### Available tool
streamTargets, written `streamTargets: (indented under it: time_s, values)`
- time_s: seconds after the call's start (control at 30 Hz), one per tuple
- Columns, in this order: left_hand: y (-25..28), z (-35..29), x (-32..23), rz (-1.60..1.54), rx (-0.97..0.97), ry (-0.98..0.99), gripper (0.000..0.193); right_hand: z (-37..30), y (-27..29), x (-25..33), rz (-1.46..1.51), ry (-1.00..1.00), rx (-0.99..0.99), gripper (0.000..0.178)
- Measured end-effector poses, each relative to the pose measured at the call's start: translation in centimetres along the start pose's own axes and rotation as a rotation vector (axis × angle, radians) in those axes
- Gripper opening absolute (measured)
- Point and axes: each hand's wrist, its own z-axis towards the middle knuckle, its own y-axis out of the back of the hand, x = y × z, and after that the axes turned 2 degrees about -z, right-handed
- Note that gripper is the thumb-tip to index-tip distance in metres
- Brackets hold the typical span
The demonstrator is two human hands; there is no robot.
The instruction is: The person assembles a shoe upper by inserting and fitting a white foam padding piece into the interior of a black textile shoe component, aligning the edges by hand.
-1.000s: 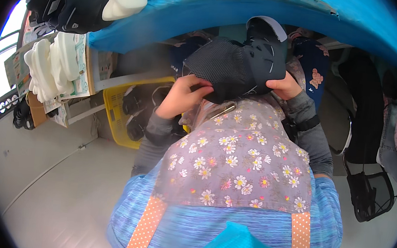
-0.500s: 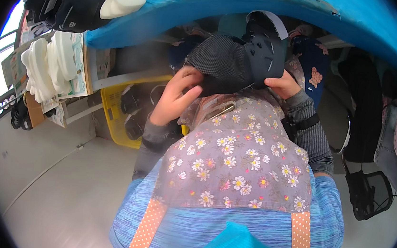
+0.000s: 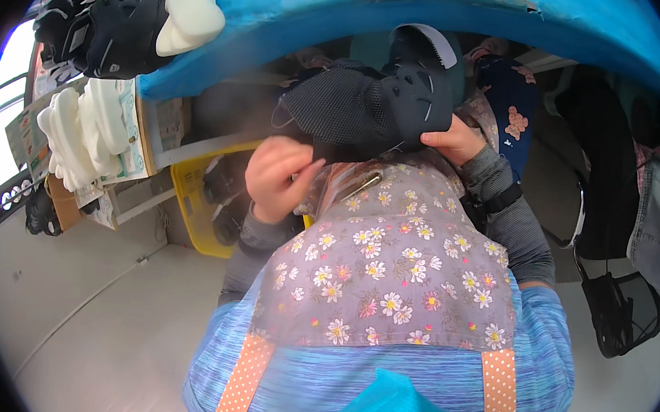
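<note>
A black shoe upper (image 3: 340, 104) of mesh and smooth panels lies above my lap. My right hand (image 3: 457, 142) grips its right end, thumb on top and the other fingers hidden underneath. At its left end a thin loop (image 3: 278, 115) sticks out. My left hand (image 3: 279, 176) is just below that end, apart from the mesh, with curled, slightly blurred fingers. What the fingers hold, if anything, is hidden. A slim metal tool (image 3: 362, 185) rests at the top of my flowered apron (image 3: 386, 283).
A blue-covered table edge (image 3: 413, 7) curves across the top. Black shoes (image 3: 124, 35) and white foam shoe forms (image 3: 87, 131) are at the left. Below them is a yellow crate (image 3: 191, 201) holding dark shoes. Another person's patterned trouser leg (image 3: 514, 112) shows opposite, under the table.
My left hand has come off the mesh and moved down and left, its fingers curling. The shoe upper has shifted slightly left, still in my right hand.
</note>
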Motion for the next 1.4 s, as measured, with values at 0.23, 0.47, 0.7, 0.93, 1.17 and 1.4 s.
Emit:
streamTargets:
  time_s: [0.23, 0.47, 0.7, 0.93, 1.17, 1.4]
  values:
    - [-1.7, -1.1, -1.4, -0.664, -0.176, 0.946, 0.013, 0.2, 0.8, -0.1, 0.047, 0.002, -0.025, 0.059]
    - [-0.2, 0.2, 1.0, 0.213, 0.106, 0.165, 0.019, 0.1, -0.4, 0.6, -0.054, -0.003, -0.047, 0.059]
    - [-1.4, -6.8, 5.6, -0.609, 0.089, 0.751, 0.040, 0.3, 0.6, 0.2, 0.204, 0.007, 0.027, 0.061]
    - [-0.9, 3.5, -2.4, -0.114, 0.202, 0.593, 0.022, 0.1, -1.2, 0.9, 0.203, -0.029, 0.031, 0.060]
    - [-4.7, 10.5, 1.1, 0.434, 0.211, 0.364, 0.026, -0.4, -3.8, 3.8, 0.156, 0.155, -0.059, 0.058]
    - [-9.1, 11.4, 6.2, 0.664, 0.400, 0.320, 0.039, 0.1, -2.5, 3.0, 0.134, 0.127, -0.084, 0.054]
